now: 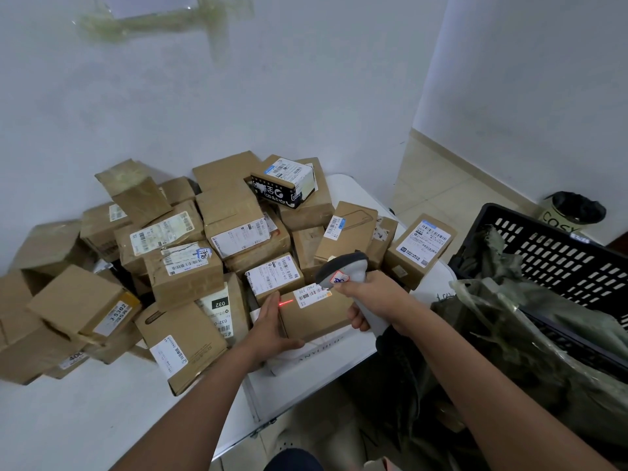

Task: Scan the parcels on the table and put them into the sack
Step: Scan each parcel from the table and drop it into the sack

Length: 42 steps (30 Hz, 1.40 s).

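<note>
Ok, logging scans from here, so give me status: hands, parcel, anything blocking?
Right hand grips scanner, aimed at parcel. Left hand steadies its left side. Red beam left of label. Sack open at right, path clear.

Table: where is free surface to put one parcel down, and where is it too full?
The table is bare at the near left corner, in front of the cardboard pile and left of the left forearm. A smaller bare strip lies at the far right edge, behind the labelled box. The middle and back left are crowded with stacked parcels.
</note>
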{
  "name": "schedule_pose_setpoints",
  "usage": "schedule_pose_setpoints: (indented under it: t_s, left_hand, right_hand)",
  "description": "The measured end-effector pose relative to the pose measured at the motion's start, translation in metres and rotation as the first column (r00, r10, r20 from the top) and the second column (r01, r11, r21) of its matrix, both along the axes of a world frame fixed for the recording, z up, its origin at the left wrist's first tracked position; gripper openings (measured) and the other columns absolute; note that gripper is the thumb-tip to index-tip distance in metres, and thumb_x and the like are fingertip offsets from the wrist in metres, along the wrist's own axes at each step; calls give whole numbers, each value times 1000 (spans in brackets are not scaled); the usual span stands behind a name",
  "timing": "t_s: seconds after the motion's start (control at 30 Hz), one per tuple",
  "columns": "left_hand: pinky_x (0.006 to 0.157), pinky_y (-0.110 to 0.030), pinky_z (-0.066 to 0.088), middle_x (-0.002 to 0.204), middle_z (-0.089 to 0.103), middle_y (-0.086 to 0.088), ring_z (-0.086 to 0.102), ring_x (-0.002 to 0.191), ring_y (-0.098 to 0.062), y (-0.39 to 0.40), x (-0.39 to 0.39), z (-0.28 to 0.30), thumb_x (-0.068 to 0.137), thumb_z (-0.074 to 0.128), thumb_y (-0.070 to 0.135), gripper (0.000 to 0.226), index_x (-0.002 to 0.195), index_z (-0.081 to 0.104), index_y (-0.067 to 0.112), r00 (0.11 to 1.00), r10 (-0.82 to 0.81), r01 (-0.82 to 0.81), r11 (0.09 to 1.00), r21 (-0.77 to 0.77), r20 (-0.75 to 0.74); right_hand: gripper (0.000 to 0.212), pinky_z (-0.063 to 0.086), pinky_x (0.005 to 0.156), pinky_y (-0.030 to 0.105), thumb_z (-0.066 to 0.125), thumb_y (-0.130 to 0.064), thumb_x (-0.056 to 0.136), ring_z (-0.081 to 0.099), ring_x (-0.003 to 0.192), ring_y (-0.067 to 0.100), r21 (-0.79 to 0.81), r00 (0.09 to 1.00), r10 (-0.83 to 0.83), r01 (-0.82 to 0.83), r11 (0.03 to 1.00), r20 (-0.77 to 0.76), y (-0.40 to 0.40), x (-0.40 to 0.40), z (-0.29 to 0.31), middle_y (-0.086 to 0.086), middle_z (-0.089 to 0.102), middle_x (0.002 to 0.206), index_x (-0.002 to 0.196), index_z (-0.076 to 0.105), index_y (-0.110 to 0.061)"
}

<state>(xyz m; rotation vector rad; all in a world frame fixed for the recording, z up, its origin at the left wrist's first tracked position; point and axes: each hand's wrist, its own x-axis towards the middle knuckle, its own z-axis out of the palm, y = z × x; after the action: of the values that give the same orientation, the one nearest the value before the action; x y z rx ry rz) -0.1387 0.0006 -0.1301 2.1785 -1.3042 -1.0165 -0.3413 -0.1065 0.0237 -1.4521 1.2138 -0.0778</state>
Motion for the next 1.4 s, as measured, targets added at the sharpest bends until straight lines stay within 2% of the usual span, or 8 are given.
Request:
schedule_pose_setpoints:
  t_s: [0.17, 0.47, 0.7, 0.9, 1.0, 1.13, 1.33, 1.4]
  left_hand:
    - [121, -33, 17, 164, -8, -1, 6, 151, -20, -3, 0, 2, 73, 85, 39, 129, 156, -10, 14, 998, -23, 22, 999, 29, 52]
    - [108, -31, 41, 149, 16, 10, 39, 129, -14, 5, -10, 29, 66, 75, 67, 119, 154, 11, 20, 990, -137, 135, 989, 52, 44]
    - [104, -30, 41, 149, 27, 4, 39, 129, -16, -23, -81, 50, 80, 62, 69, 97, 154, 17, 25, 886, -461, 446, 876, 183, 45]
    - [98, -31, 46, 140, 47, -1, 52, 115, -15, -55, -188, 27, 76, 51, 83, 92, 146, 39, 23, 782, -609, 611, 705, 361, -134]
    - [96, -34, 52, 134, 56, -7, 61, 111, -20, -56, -236, -6, 81, 49, 79, 86, 139, 49, 15, 799, -520, 597, 630, 496, -301]
    - [88, -30, 56, 128, 61, -12, 69, 103, -23, -47, -290, -55, 92, 47, 66, 74, 142, 45, 11, 842, -207, 517, 570, 639, -497]
    - [90, -41, 55, 131, 54, -18, 61, 113, -36, -58, -358, -92, 90, 49, 67, 76, 142, 41, 13, 829, 258, 297, 548, 782, -496]
    - [83, -44, 57, 125, 51, -18, 55, 118, -40, -72, -375, -97, 89, 53, 65, 72, 138, 44, 13, 792, 390, 191, 573, 797, -469]
  right_hand:
    - [36, 52, 52, 24, 59, -39, 96, 65, 55, 17, 1, 1000, -26, 26, 1000, 4, -1, -4, -4, 9, 68, 68, 107, 63, -6]
    - [39, 51, 54, 28, 63, -42, 93, 64, 61, 20, 127, 955, -291, 283, 951, 49, 3, -50, -35, 12, 67, 74, 106, 58, -6]
    - [36, 47, 52, 30, 65, -37, 93, 56, 51, 20, 278, 745, -660, 616, 737, 101, 13, -151, -68, 11, 61, 61, 89, 67, -1]
    - [32, 45, 54, 31, 64, -36, 93, 53, 56, 19, 357, 473, -881, 820, 447, 16, 35, -260, -99, 9, 57, 66, 90, 64, -4]
    - [32, 46, 56, 31, 64, -36, 94, 52, 57, 19, 375, 359, -933, 867, 327, -16, 54, -306, -121, 9, 55, 67, 89, 61, -5]
    - [34, 46, 54, 30, 64, -37, 94, 52, 56, 19, 383, 273, -957, 898, 216, -100, 76, -347, -146, 10, 54, 67, 86, 58, -4]
    - [34, 43, 52, 30, 64, -36, 94, 50, 54, 20, 411, 205, -965, 903, 123, -162, 91, -381, -167, 9, 53, 64, 82, 56, -5]
    - [35, 43, 50, 30, 65, -37, 93, 50, 52, 20, 423, 199, -965, 899, 110, -171, 94, -389, -171, 9, 53, 62, 81, 56, -5]
